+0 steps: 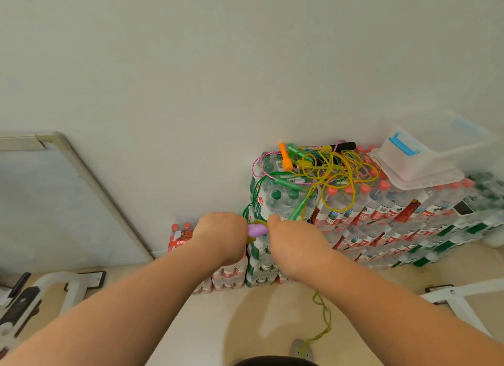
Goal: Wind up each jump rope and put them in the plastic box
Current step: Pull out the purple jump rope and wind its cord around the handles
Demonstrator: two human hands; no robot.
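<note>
At the far left a whiteboard [41,202] leans against the wall, and below it a white metal frame [71,282] stands on the floor. Both arms reach forward from the bottom of the view, and the two hands meet in the middle, in front of a tall stack of bottle packs [381,218].

The left hand [222,236] is seen from the back and is curled into a fist. A purple handle [257,230] comes out of this fist toward the right, so this hand grips it. The other end of the handle touches the right hand [296,245], near its thumb. The fingers of the right hand are bent under and hidden, so I cannot tell what they pinch.

Below the right arm a yellow-green rope [324,318] hangs down and lies on the floor.

On top of the stack, behind the hands, the other jump ropes [335,172] lie in one loose tangle of yellow, green and pink cords, with an orange handle [285,157] at its left edge. Just to the right of the tangle the clear plastic box [425,153] stands open on the same stack. It rests on its lid [436,179]. No rope is visible inside the box.
</note>
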